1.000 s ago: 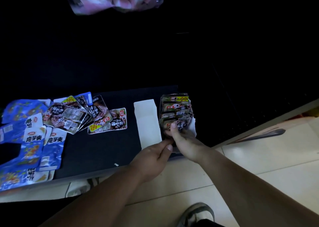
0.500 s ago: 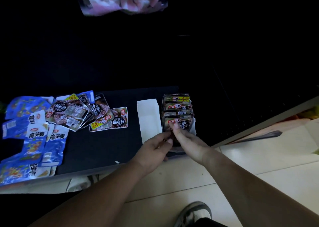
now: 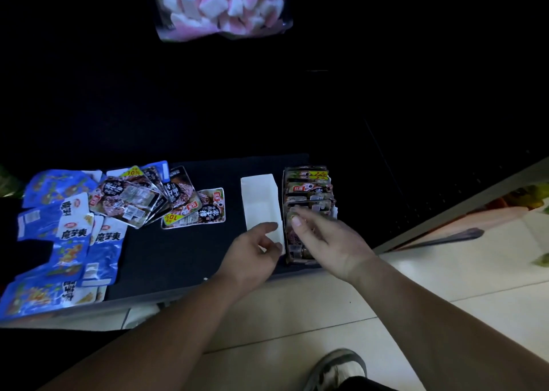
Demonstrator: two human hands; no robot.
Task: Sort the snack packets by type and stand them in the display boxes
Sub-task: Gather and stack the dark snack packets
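A narrow display box (image 3: 285, 182) stands near the right end of the black table (image 3: 178, 257), packed with upright brown snack packets (image 3: 307, 188). Its white flap (image 3: 258, 200) lies flat to the left. My right hand (image 3: 326, 242) hovers over the box's near end, thumb and blurred fingertips touching the nearest packet; whether it grips is unclear. My left hand (image 3: 252, 254) rests on the flap's near corner with its fingers apart. Several loose brown packets (image 3: 142, 197) fan out at centre left. Several blue packets (image 3: 68, 242) cover the table's left end.
A clear bag of pink and white marshmallows (image 3: 222, 4) hangs or lies at the top centre in the dark. Pale floor tiles (image 3: 326, 316) run below the table's front edge. My shoe (image 3: 338, 367) shows at the bottom.
My left hand has let go of the box's near end and shifted left onto the flap, fingers spread. My right hand has slid forward over the nearest packets.
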